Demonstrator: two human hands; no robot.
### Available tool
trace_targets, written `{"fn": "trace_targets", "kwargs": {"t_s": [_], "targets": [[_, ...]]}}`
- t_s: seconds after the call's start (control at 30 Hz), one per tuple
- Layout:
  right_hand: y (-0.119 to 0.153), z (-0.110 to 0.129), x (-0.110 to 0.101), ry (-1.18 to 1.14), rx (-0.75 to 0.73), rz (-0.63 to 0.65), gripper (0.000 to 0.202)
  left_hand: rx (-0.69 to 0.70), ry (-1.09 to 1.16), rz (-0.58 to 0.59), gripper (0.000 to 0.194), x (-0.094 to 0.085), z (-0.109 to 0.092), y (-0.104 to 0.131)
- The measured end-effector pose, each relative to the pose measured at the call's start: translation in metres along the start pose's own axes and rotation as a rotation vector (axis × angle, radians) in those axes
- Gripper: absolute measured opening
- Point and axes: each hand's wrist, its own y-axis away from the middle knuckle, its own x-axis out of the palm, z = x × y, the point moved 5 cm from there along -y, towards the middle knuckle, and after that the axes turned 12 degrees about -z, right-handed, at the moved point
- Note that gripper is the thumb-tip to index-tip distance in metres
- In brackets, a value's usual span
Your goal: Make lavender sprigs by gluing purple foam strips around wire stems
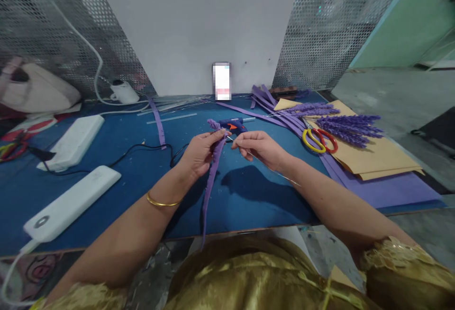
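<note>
My left hand (203, 152) pinches a fringed purple paper strip (212, 173), whose tail hangs down past the table's front edge. At its upper end the strip is wound around a thin wire (280, 174) into a small purple flower spike (213, 123). Fingers closed, my right hand (256, 146) grips that wire a little to the right of the winding; the wire's free end runs back along my right forearm. Just behind the hands lies a blue glue gun (232, 124) with an orange trigger, partly hidden by my left fingers.
Finished purple flower stems (350, 129) and red-and-yellow scissors (319, 140) lie on brown paper (377, 160) at right. Purple strips (275, 111) are behind them. A phone (222, 81) leans on the back panel. At left are a white power bank (73, 203), a power strip (73, 141) and a cup (124, 92).
</note>
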Motion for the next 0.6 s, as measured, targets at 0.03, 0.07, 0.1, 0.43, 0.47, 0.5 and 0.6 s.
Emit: {"fn": "trace_targets", "kwargs": {"t_s": [0.03, 0.07, 0.1, 0.43, 0.47, 0.5, 0.6], "targets": [[-0.001, 0.003, -0.004, 0.104, -0.062, -0.056, 0.022, 0.003, 0.004, -0.027, 0.028, -0.002, 0.001, -0.002], [-0.001, 0.007, -0.009, 0.24, -0.154, -0.128, 0.022, 0.009, 0.014, -0.053, 0.03, -0.004, 0.002, -0.004], [0.0, 0.014, -0.014, 0.398, -0.272, -0.201, 0.02, 0.016, 0.026, -0.073, 0.032, -0.006, 0.003, -0.006], [0.036, 0.015, 0.032, 1.371, -1.309, -0.001, 0.025, 0.036, 0.068, -0.063, 0.046, -0.007, 0.009, -0.009], [0.04, 0.011, 0.037, 1.39, -1.364, 0.021, 0.024, 0.032, 0.061, -0.054, 0.047, -0.006, 0.01, -0.008], [0.043, 0.009, 0.042, 1.396, -1.411, 0.033, 0.022, 0.026, 0.049, -0.046, 0.046, -0.005, 0.011, -0.007], [0.049, 0.008, 0.047, 1.372, -1.508, 0.077, 0.02, 0.018, -0.002, -0.023, 0.043, -0.004, 0.013, -0.005]]}}
